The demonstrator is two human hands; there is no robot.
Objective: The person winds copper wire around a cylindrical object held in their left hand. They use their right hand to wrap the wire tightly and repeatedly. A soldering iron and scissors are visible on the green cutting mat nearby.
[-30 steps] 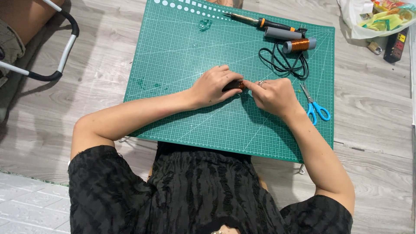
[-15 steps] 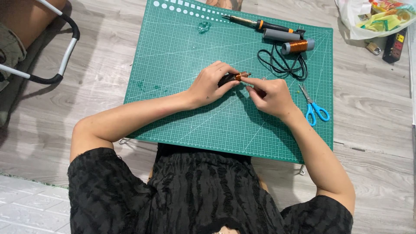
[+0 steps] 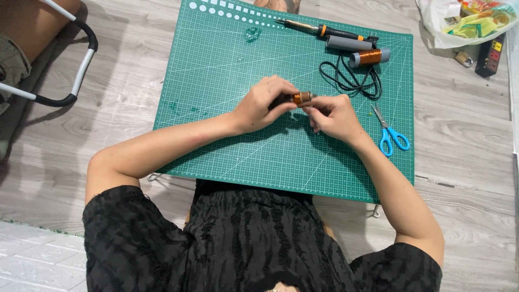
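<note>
Over the middle of a green cutting mat (image 3: 227, 70), both hands hold one small object wound with copper-coloured wire (image 3: 302, 98). My left hand (image 3: 265, 103) grips its dark left end. The fingertips of my right hand (image 3: 333, 115) pinch its right end. Most of the object is hidden inside the fingers.
At the mat's far right lie a soldering iron (image 3: 319, 28), a grey tube (image 3: 348, 44), a copper wire spool (image 3: 370, 57) and a coiled black cord (image 3: 351, 81). Blue scissors (image 3: 390, 135) lie right of my right hand. A plastic bag (image 3: 467, 21) and a chair frame (image 3: 70, 81) sit on the floor.
The hands lifted slightly and turned the object, so its copper-wound part now shows between the fingers. One second ago it was covered by the hands.
</note>
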